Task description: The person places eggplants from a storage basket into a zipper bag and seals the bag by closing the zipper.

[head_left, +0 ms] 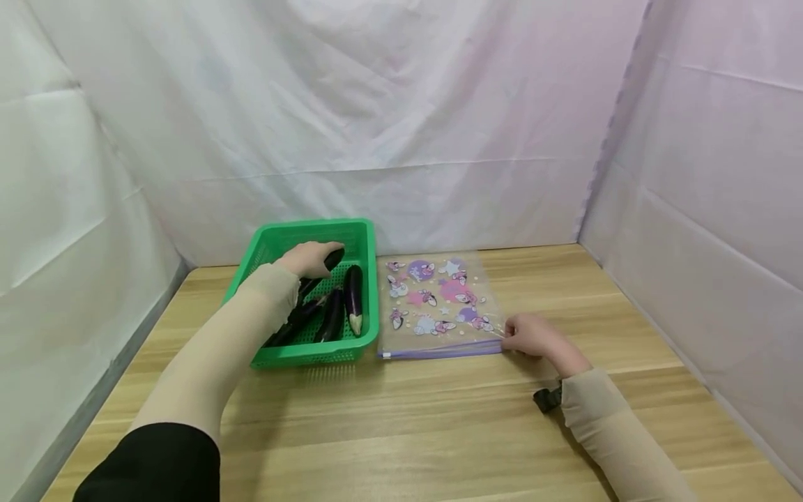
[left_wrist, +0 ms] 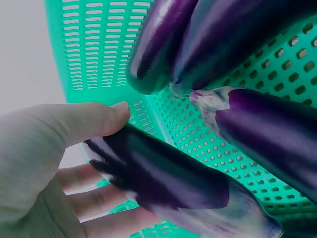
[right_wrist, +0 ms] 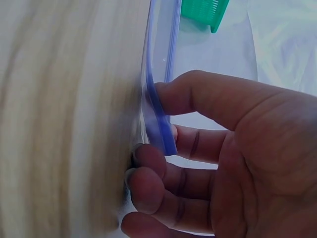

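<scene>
My left hand (head_left: 306, 259) is over the green plastic basket (head_left: 373, 279) and grips a dark purple eggplant (left_wrist: 168, 171). In the left wrist view the thumb lies on its upper side, with the other fingers curled underneath. Several more eggplants (head_left: 353, 289) lie in the basket below and beside the hand. To the basket's right, a clear zip bag (head_left: 439, 287) with pink and purple cartoon prints lies flat on the table. My right hand (head_left: 534, 337) pinches the near right corner of this bag, at its purple zip strip (right_wrist: 157, 106), between thumb and forefinger.
The wooden table (head_left: 389, 432) runs up to white cloth (head_left: 376, 125) hung at the back and both sides. A white zip slider (head_left: 386, 355) sits at the bag's near left corner. A small black device (head_left: 548, 399) is at the right wrist.
</scene>
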A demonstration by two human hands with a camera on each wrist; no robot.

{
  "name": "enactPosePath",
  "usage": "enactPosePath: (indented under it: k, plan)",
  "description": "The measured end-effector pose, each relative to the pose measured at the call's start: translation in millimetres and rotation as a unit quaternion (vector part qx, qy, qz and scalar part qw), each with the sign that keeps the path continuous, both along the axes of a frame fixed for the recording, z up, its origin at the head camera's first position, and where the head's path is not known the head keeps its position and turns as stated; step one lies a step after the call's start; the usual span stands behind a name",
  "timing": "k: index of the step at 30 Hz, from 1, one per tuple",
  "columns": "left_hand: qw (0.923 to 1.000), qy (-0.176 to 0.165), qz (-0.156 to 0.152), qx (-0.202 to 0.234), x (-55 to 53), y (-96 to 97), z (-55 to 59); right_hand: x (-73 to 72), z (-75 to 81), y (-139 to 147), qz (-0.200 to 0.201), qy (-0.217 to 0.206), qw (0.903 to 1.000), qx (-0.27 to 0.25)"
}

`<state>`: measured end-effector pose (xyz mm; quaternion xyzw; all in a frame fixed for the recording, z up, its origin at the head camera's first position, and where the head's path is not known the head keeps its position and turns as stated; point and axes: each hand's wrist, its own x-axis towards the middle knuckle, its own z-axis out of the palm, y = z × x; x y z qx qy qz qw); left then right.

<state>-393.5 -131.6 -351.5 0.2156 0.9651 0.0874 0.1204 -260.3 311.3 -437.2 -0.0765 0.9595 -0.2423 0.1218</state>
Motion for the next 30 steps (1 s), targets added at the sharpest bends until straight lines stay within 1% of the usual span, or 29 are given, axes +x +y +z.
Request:
enactPosePath:
  k: [5,9,16,18,22,30]
  plan:
    - [1.0,0.001,0.003,-0.001,3.3,-1.7,1.9,-1.3,-2.1,-1.5,-0.002,-0.013,0.9998,-0.017]
    - [1.0,0.005,-0.006,-0.005,3.7,-0.4,1.8,-1.5,-2.8,-0.7,-0.007,-0.021,0.9995,-0.023]
    - [0.9994,0.01,-0.031,-0.006,5.1,5.8,2.5,-1.6,1.1,1.0,-0.017,-0.049,0.9975,-0.049]
    - [0.9992,0.012,-0.036,-0.008,6.1,7.5,3.2,-1.9,1.6,1.4,-0.012,-0.051,0.9973,-0.051]
    - [0.9993,0.017,-0.032,-0.013,8.5,7.1,4.9,-3.6,1.1,0.1,-0.011,-0.052,0.9973,-0.051]
    - [0.9993,0.024,-0.026,-0.015,14.1,-1.1,10.6,-6.0,-0.7,-3.2,-0.008,-0.052,0.9973,-0.051]
